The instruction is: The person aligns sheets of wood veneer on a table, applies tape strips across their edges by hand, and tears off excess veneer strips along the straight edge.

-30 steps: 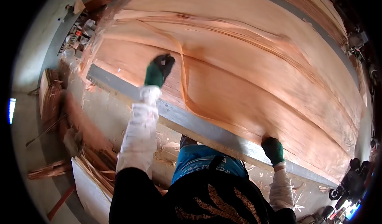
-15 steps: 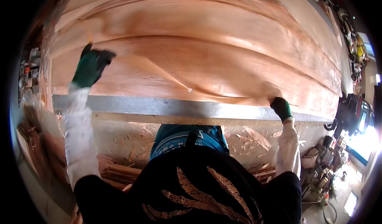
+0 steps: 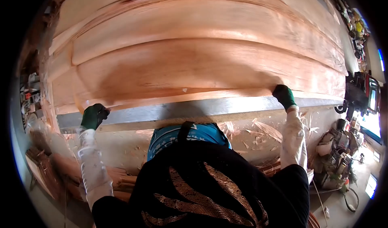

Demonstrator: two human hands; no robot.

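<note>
A wide, thin sheet of reddish-brown wood veneer [image 3: 190, 66] lies across the bench, its near edge running just above the metal strip. My left hand [image 3: 95, 115], in a green and black glove, is closed at the left end of that edge, over the metal strip. Beside it a narrow pale strip [image 3: 77, 100] runs up over the veneer. My right hand [image 3: 285, 96], gloved alike, is closed on the near edge at the right. Its fingertips are mostly hidden. A small white fleck [image 3: 184, 90] shows on the veneer between my hands.
A grey metal strip [image 3: 178, 110] borders the bench front. More veneer layers [image 3: 194, 15] with ragged edges lie farther back. Wood scraps [image 3: 264, 130] litter the floor, and stacked wood pieces [image 3: 42, 169] stand at lower left. Assorted clutter [image 3: 333, 155] lies at right.
My left hand has come down toward me from above the sheet to the bench's front edge. The veneer lies flatter there. My right hand has shifted slightly upward in view.
</note>
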